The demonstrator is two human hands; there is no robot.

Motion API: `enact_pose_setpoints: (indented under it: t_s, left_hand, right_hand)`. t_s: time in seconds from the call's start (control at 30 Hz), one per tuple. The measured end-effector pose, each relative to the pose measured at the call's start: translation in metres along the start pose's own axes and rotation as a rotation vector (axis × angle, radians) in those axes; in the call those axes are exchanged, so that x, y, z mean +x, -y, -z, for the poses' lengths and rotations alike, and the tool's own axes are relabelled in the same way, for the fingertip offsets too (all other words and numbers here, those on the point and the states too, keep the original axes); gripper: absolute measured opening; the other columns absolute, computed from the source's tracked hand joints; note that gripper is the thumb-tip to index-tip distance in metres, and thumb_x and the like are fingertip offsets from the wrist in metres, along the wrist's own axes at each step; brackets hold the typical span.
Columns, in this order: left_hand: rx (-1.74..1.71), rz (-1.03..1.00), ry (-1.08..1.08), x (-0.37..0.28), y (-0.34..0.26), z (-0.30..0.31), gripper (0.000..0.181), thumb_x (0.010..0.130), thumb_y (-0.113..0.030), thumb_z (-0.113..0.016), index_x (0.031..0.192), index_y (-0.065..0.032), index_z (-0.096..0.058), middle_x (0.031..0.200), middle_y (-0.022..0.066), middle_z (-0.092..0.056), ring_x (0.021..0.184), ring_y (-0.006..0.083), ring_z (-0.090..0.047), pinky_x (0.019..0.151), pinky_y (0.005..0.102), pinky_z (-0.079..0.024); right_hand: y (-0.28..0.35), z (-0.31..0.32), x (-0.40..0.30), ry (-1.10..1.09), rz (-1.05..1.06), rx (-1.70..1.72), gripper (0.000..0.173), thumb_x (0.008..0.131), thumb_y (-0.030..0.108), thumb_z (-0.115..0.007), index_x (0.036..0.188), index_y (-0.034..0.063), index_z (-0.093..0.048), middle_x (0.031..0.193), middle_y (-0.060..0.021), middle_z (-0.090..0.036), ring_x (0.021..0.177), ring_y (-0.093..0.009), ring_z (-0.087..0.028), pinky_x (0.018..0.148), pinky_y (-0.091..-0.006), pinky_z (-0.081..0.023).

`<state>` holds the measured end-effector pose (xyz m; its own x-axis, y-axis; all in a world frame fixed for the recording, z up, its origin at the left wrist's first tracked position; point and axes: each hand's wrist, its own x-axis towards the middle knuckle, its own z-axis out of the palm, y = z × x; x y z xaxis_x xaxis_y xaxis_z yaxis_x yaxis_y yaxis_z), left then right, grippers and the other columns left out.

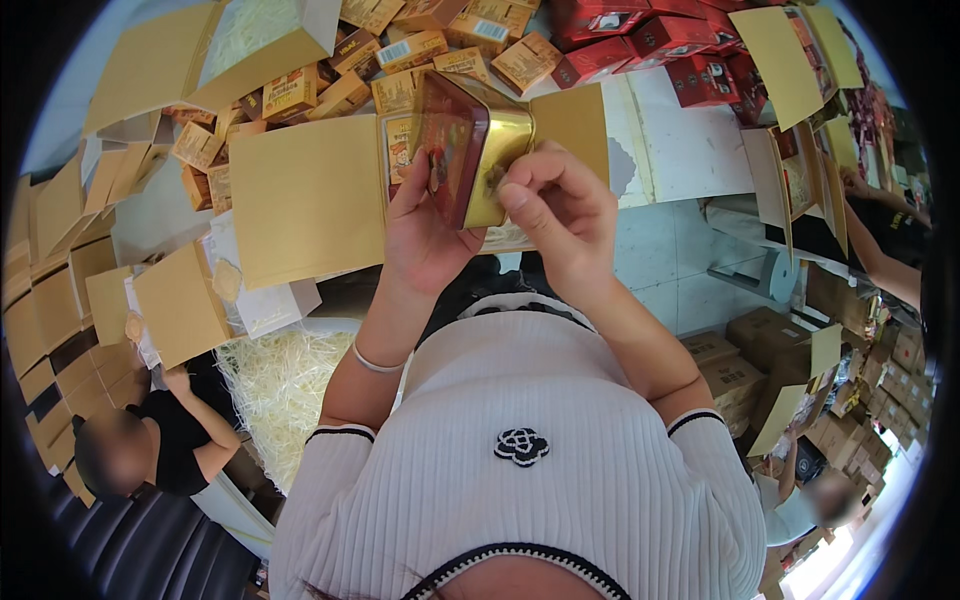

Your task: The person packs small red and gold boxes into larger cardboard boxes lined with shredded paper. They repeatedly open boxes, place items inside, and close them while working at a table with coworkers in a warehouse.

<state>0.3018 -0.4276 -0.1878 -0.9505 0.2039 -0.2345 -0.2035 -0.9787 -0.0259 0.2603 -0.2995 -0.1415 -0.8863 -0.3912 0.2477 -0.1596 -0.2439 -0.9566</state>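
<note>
My left hand [431, 232] holds a red and gold metal tin [506, 161], tilted on its side, by its dark red printed face. At the tin's gold side is my right hand [562, 214], thumb and index finger pinched together by a small, unclear clear or brownish bit, perhaps tape. Behind and below the tin lies an open gift box of tan card [307, 202], its flaps spread left and right. Pale shredded filler [510, 238] shows in it under the tin, and a small orange printed carton [397, 150] shows in it behind my left hand.
Many orange cartons [409, 52] and red boxes [671, 41] are piled at the table's far side. Another open box [262, 45] with filler stands back left. Shredded filler [289, 390] fills a container at left. Co-workers [180, 442] are at left and right. Brown cartons [765, 337] are stacked right.
</note>
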Motion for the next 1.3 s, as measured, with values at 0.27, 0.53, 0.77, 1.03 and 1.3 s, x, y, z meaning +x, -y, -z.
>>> enact_pose_setpoints:
  t_s: [0.27, 0.53, 0.77, 1.03, 1.3]
  left_hand:
    - [-0.133, 0.004, 0.069, 0.003, 0.003, 0.003, 0.037, 0.089, -0.032, -0.037, 0.117, -0.0086, -0.046, 0.116, 0.0088, -0.05, 0.106, 0.0235, -0.047, 0.091, 0.0379, -0.036]
    - [-0.084, 0.028, -0.029, 0.006, 0.004, 0.004, 0.037, 0.086, -0.031, -0.046, 0.116, -0.0103, -0.045, 0.117, 0.0089, -0.049, 0.107, 0.0209, -0.047, 0.089, 0.0346, -0.04]
    - [0.584, -0.353, -0.434, 0.026, 0.03, 0.067, 0.035, 0.086, -0.035, -0.046, 0.111, -0.0108, -0.044, 0.112, 0.0044, -0.05, 0.1, 0.0169, -0.05, 0.086, 0.0306, -0.04]
    - [1.973, 0.273, -0.563, 0.026, -0.031, 0.078, 0.044, 0.077, -0.036, -0.059, 0.104, -0.0035, -0.048, 0.101, 0.0095, -0.057, 0.084, 0.0181, -0.058, 0.073, 0.0313, -0.046]
    - [2.458, -0.567, -0.218, 0.052, -0.052, 0.119, 0.073, 0.068, -0.032, -0.066, 0.128, -0.012, -0.031, 0.134, 0.0118, -0.026, 0.122, 0.0291, -0.026, 0.097, 0.0491, -0.019]
  right_hand:
    - [0.0, -0.003, 0.001, 0.111, 0.591, -0.703, 0.033, 0.059, 0.006, -0.071, 0.09, 0.0002, -0.062, 0.065, -0.0048, -0.045, 0.055, -0.016, -0.045, 0.045, -0.024, -0.034]
    - [-0.008, -0.003, 0.004, -0.146, 0.125, -0.109, 0.038, 0.068, 0.006, -0.068, 0.097, 0.0028, -0.044, 0.078, -0.0054, -0.047, 0.068, -0.013, -0.049, 0.06, -0.025, -0.041]
    - [-0.086, 0.034, -0.024, -0.223, -0.586, 0.069, 0.043, 0.081, 0.01, -0.056, 0.114, 0.0004, -0.03, 0.096, -0.0114, -0.049, 0.084, -0.015, -0.052, 0.069, -0.0245, -0.045]
    - [-0.151, 0.044, -0.011, -0.367, -0.38, -0.31, 0.043, 0.081, 0.006, -0.051, 0.12, -0.0032, -0.036, 0.104, -0.0175, -0.052, 0.092, -0.024, -0.053, 0.077, -0.0313, -0.044]
    - [-0.167, 0.037, 0.01, -0.253, -0.341, -0.692, 0.032, 0.082, 0.01, -0.049, 0.109, -0.0049, -0.04, 0.098, -0.0253, -0.053, 0.088, -0.038, -0.053, 0.075, -0.0406, -0.042]
